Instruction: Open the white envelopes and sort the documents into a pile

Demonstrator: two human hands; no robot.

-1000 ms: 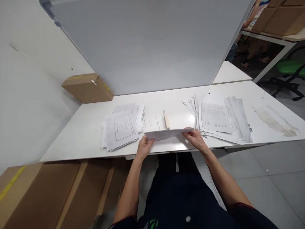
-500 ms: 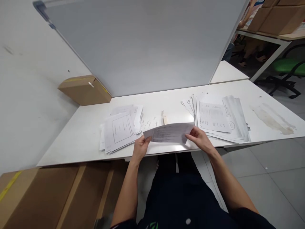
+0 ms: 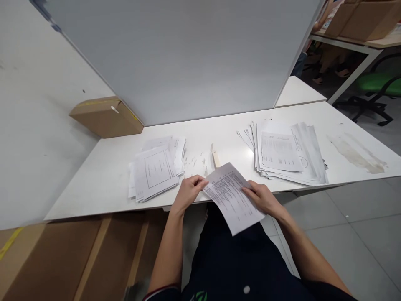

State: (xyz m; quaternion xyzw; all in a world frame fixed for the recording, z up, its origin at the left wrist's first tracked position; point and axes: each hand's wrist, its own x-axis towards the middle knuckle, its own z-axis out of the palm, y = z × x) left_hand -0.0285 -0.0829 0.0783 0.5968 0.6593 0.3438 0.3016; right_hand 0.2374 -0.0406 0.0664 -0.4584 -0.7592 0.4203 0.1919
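A printed sheet of paper (image 3: pixel 232 196) is held tilted over the front edge of the white table, its text side facing me. My left hand (image 3: pixel 190 190) pinches its upper left corner between thumb and fingers. Along the right edge, my right hand (image 3: pixel 261 196) grips it with the thumb on top. Whether more than one sheet is in my hands I cannot tell. Just beyond the paper lies a small cream-coloured block (image 3: pixel 216 159). One pile of papers (image 3: pixel 156 173) rests to the left, and a larger pile of papers (image 3: pixel 282 154) to the right.
A whiteboard (image 3: pixel 194 62) stands along the back of the table (image 3: pixel 103 179). One cardboard box (image 3: pixel 106 117) leans in the left corner, and large cardboard boxes (image 3: pixel 56 259) sit below at left. At far right are a green chair (image 3: pixel 380 83) and part of another person.
The sheet has turned from lying nearly edge-on and level to slanting down toward me, its printed face now showing. Both hands have kept hold of it.
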